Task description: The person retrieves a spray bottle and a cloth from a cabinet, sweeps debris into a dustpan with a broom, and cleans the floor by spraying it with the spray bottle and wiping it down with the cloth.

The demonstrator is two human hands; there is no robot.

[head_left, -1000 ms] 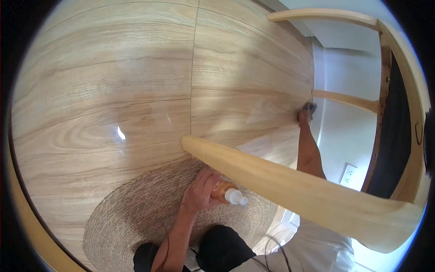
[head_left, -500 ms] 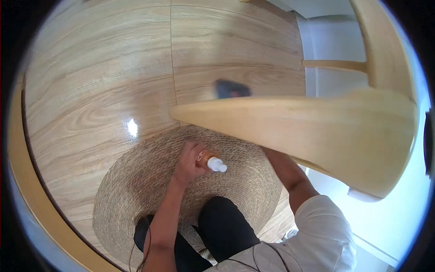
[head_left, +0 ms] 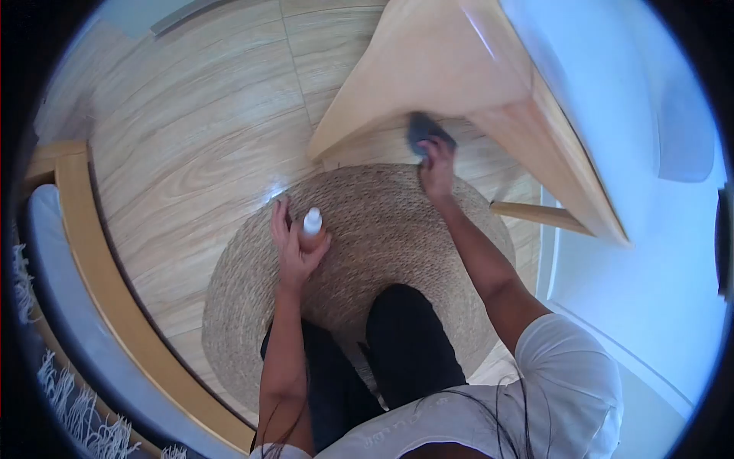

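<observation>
My left hand (head_left: 294, 256) is closed around a small orange-brown bottle (head_left: 312, 236) with a white cap. The bottle stands out over the woven mat, its cap pointing up toward the camera. In my right hand (head_left: 436, 174) is a dark grey cloth (head_left: 425, 133), slightly blurred, gripped between thumb and fingers. That hand is stretched forward past the mat's far edge, beside the pale wooden furniture leg (head_left: 428, 65). Whether the cloth touches the wood cannot be made out.
I kneel on a round woven mat (head_left: 367, 229) on a wood-look tiled floor (head_left: 191, 115). A second wooden bar (head_left: 543, 216) juts out low on the right. Along the left runs a wooden frame (head_left: 126, 298) with a grey cushion (head_left: 73, 268) and white fringe.
The view has shifted, and the wooden piece now stands at a steeper angle. My right hand has come out from behind it with the cloth. The bottle is more upright in my left hand.
</observation>
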